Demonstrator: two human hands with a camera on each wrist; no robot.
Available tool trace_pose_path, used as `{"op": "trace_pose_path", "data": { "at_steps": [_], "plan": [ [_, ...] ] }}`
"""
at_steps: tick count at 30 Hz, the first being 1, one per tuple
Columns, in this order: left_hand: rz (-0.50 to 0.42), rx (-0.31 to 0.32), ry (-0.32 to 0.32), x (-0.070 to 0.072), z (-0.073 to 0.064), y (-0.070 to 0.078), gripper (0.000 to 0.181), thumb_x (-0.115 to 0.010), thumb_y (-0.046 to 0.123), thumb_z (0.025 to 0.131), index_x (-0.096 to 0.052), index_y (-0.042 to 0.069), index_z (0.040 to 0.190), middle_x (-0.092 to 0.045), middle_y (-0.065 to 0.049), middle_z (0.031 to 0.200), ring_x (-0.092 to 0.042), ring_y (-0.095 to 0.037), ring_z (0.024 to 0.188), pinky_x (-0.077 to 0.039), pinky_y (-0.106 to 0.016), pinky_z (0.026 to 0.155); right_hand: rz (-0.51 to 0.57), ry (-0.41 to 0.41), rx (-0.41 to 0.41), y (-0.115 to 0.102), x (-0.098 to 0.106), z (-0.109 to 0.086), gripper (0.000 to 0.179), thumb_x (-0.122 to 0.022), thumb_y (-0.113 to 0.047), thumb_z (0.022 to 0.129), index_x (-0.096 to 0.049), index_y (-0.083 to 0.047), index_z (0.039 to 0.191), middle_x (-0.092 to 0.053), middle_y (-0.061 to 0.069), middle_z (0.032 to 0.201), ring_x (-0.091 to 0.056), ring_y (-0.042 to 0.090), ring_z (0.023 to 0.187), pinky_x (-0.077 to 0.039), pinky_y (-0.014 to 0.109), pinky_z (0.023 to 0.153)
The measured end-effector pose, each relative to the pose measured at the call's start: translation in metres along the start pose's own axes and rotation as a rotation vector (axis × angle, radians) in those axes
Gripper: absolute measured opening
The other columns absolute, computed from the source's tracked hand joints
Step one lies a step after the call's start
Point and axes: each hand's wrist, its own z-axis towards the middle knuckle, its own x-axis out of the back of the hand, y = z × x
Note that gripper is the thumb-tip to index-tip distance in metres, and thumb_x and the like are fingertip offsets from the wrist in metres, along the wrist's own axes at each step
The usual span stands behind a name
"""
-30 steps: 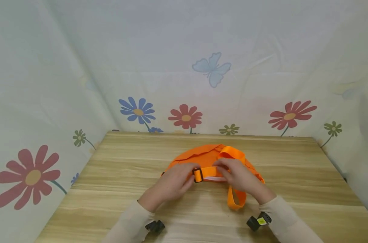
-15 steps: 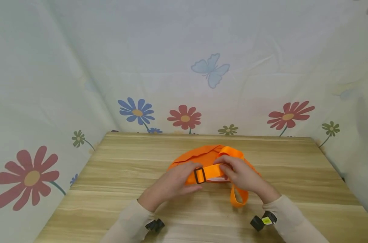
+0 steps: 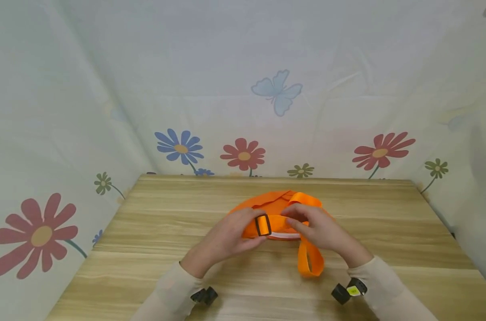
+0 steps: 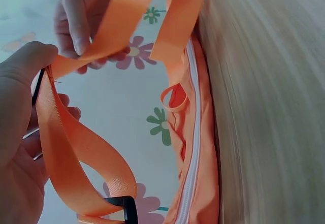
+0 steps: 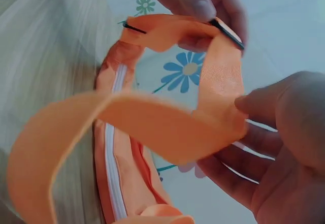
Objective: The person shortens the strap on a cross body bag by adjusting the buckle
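Observation:
An orange waist bag (image 3: 270, 205) lies at the middle of the table, its white zipper (image 4: 193, 107) along the near side. My left hand (image 3: 228, 234) holds the black slide buckle (image 3: 263, 225) on the bag's orange strap (image 5: 221, 76), thumb and fingers at the frame. To its right, my right hand (image 3: 321, 227) pinches the webbing between thumb and fingers. Past the right hand, a loose loop of strap (image 3: 310, 263) hangs toward the near side. Lower in the left wrist view, a second black buckle (image 4: 128, 211) shows where the strap joins the bag's end.
The wood-grain table (image 3: 154, 267) extends around the bag on every side. Behind it and at both sides hangs a pale cloth (image 3: 211, 67) printed with flowers and a butterfly. Black wrist cameras (image 3: 204, 295) sit under the cuffs.
The strap between the hands tilted up toward the right hand, then slackened into a curve. My right hand's fingers have loosened a little and the hanging loop swung back left. The left hand stays at the buckle.

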Motion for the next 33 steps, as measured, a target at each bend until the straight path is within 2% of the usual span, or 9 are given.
{"op": "trace_pose_path", "data": {
  "at_steps": [6, 14, 19, 25, 29, 33],
  "plan": [
    [-0.052, 0.017, 0.018, 0.002, 0.001, 0.000, 0.058, -0.088, 0.030, 0.093, -0.063, 0.007, 0.139, -0.073, -0.006, 0.127, -0.070, -0.020, 0.109, -0.063, -0.035, 0.099, -0.023, 0.046, 0.034, -0.012, -0.009, -0.002, 0.034, -0.075, -0.016, 0.103, -0.069, -0.007, 0.135, -0.075, 0.006, 0.129, -0.072, 0.026, 0.115, -0.061, 0.053, 0.102],
    [-0.084, 0.033, 0.028, 0.007, 0.002, 0.003, 0.059, -0.087, 0.030, 0.094, -0.062, 0.007, 0.142, -0.072, -0.006, 0.135, -0.071, -0.022, 0.117, -0.062, -0.039, 0.104, -0.102, 0.152, 0.131, -0.023, -0.035, -0.003, 0.057, -0.086, -0.016, 0.094, -0.059, -0.006, 0.143, -0.068, 0.011, 0.139, -0.068, 0.031, 0.128, -0.058, 0.053, 0.108],
    [-0.087, 0.032, 0.029, 0.008, 0.002, 0.003, 0.059, -0.087, 0.031, 0.094, -0.061, 0.008, 0.142, -0.072, -0.007, 0.136, -0.071, -0.023, 0.120, -0.061, -0.039, 0.105, -0.088, 0.200, 0.100, -0.026, -0.049, -0.001, 0.066, -0.086, -0.026, 0.095, -0.054, -0.006, 0.149, -0.065, 0.012, 0.144, -0.065, 0.034, 0.133, -0.056, 0.055, 0.110],
    [-0.080, 0.015, 0.041, 0.008, 0.001, 0.002, 0.061, -0.088, 0.029, 0.093, -0.061, 0.007, 0.143, -0.072, -0.007, 0.134, -0.071, -0.023, 0.119, -0.062, -0.037, 0.104, -0.035, 0.192, 0.054, -0.031, -0.057, 0.000, 0.069, -0.083, -0.028, 0.097, -0.050, -0.009, 0.153, -0.066, 0.010, 0.141, -0.066, 0.033, 0.129, -0.058, 0.055, 0.108],
    [-0.073, 0.013, 0.042, 0.010, 0.001, 0.002, 0.063, -0.089, 0.030, 0.092, -0.061, 0.007, 0.143, -0.073, -0.007, 0.131, -0.072, -0.023, 0.116, -0.063, -0.036, 0.102, -0.067, 0.203, 0.040, -0.031, -0.057, -0.001, 0.067, -0.083, -0.032, 0.097, -0.051, -0.011, 0.153, -0.065, 0.007, 0.137, -0.065, 0.031, 0.128, -0.056, 0.056, 0.110],
    [-0.067, 0.013, 0.034, 0.012, 0.001, 0.002, 0.061, -0.088, 0.029, 0.092, -0.061, 0.007, 0.142, -0.073, -0.008, 0.132, -0.072, -0.024, 0.117, -0.063, -0.037, 0.102, -0.131, 0.218, 0.063, -0.031, -0.055, -0.001, 0.064, -0.085, -0.031, 0.096, -0.056, -0.010, 0.148, -0.068, 0.005, 0.132, -0.067, 0.026, 0.120, -0.059, 0.051, 0.105]
  ]
}}
